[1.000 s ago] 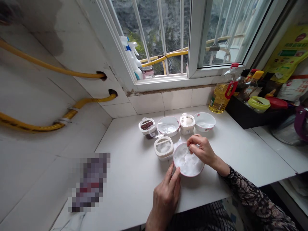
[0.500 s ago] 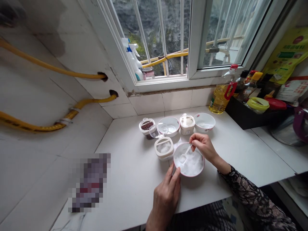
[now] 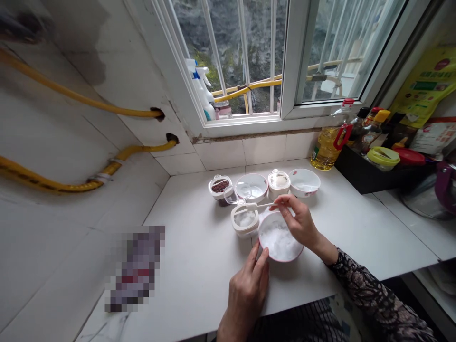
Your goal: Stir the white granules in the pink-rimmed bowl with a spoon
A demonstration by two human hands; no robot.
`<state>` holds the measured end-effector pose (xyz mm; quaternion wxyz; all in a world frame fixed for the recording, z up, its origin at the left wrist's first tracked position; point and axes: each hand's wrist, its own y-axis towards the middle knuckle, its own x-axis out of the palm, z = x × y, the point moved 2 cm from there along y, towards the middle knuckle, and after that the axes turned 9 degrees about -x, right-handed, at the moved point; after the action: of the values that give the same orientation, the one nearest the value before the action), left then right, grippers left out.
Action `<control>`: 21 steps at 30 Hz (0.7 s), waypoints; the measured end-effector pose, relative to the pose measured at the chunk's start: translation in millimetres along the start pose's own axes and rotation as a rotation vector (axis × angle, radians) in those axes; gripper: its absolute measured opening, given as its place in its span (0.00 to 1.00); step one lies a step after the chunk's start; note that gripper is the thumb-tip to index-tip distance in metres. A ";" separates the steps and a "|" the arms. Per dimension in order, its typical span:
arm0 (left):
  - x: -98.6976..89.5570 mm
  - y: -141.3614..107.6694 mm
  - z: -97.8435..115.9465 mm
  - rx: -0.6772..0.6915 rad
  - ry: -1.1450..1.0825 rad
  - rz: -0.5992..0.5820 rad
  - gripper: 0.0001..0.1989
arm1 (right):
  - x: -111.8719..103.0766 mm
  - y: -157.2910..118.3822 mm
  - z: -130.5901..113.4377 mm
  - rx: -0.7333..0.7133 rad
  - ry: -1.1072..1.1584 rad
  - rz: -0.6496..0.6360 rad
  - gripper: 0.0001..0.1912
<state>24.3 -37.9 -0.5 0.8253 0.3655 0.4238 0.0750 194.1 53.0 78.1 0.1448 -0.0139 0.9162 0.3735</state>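
Observation:
A small white spoon [image 3: 265, 205] is pinched in my right hand [image 3: 298, 221], held level with its head over the rim of the open jar of white grains [image 3: 245, 219]. Below it stands a pink-rimmed bowl [image 3: 280, 240] full of a white substance. My left hand [image 3: 249, 280] rests its fingertips against the bowl's left edge; thumb and fingers look slightly apart, holding nothing up. Behind are a jar with dark red contents [image 3: 220, 186], a white bowl [image 3: 251, 187], a jar with pale contents [image 3: 279, 183] and another white bowl [image 3: 305, 182].
An oil bottle [image 3: 327, 142] stands at the back right beside a black rack [image 3: 370, 173] of condiment bottles. A pot with a purple handle [image 3: 445, 185] is at the far right. A blurred-out item [image 3: 138, 268] lies on the left of the white counter [image 3: 188, 256].
My right hand has lifted the spoon out of the bowl and swung its head up and left to the jar. My left hand stays at the bowl.

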 end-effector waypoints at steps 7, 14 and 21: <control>-1.2 1.3 0.9 0.004 0.015 -0.004 0.14 | -3.2 0.4 -14.1 -0.450 -0.291 -0.124 0.11; -0.5 0.6 0.1 0.002 0.018 -0.005 0.14 | -13.9 -3.2 0.3 -0.225 -0.324 -0.055 0.10; -1.5 2.0 1.5 0.002 0.016 0.000 0.14 | -4.4 -8.6 10.4 -0.034 -0.246 -0.236 0.11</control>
<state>24.8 -37.9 2.3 0.8215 0.3656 0.4306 0.0778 202.1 53.6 66.4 0.2987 -0.0782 0.8771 0.3680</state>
